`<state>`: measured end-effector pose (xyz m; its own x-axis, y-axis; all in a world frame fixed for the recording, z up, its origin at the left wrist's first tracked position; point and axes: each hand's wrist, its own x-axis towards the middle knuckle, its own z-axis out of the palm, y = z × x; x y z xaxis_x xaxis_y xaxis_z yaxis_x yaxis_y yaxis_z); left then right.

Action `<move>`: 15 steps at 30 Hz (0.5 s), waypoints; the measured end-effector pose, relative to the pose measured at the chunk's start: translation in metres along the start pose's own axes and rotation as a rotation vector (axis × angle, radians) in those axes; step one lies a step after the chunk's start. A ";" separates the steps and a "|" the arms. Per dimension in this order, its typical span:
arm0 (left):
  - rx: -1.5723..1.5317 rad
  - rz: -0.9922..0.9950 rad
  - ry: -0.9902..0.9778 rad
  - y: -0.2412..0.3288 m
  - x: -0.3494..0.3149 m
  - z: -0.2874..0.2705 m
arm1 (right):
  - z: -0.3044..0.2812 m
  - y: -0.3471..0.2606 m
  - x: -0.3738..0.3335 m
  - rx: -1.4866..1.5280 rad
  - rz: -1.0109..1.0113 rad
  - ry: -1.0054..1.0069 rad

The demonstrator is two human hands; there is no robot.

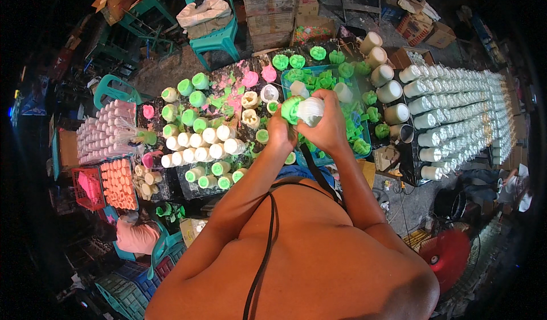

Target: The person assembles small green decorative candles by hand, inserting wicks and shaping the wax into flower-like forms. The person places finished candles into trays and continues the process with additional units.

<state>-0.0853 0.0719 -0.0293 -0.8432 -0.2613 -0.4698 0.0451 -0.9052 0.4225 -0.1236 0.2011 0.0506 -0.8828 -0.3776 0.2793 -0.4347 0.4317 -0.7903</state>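
Observation:
In front of my chest, above the table, my two hands meet. My left hand [281, 132] is closed round a green ruffled, flower-like piece [291, 109]. Against its right side sits a whitish ribbed cup-shaped piece [310, 111], gripped by the fingers and thumb of my right hand [329, 121]. Whether the two pieces are joined I cannot tell. Below and beyond the hands lies a blue tray [364, 133] heaped with green pieces [323, 80]. Cream hollow moulds [250, 117] stand just left of my left hand.
White cylinders [209, 136] and green-topped cylinders [196, 99] stand in rows on the left, near pink scraps [232, 99]. Large white cylinders [390, 92] and many rows of silvery-white ones [439, 103] fill the right. Beyond are a green chair [219, 41] and stacked cartons [268, 18].

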 end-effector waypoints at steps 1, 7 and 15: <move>0.001 0.007 0.008 0.000 0.000 0.000 | 0.000 0.000 0.000 0.001 0.000 0.001; 0.014 0.037 -0.015 -0.003 0.005 -0.007 | -0.001 0.000 0.000 0.013 -0.009 -0.008; 0.027 0.045 0.019 0.000 0.004 -0.004 | -0.001 0.002 -0.001 0.015 -0.017 -0.019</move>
<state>-0.0864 0.0698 -0.0345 -0.8304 -0.3078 -0.4644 0.0680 -0.8833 0.4639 -0.1242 0.2030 0.0490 -0.8720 -0.3998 0.2824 -0.4465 0.4131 -0.7937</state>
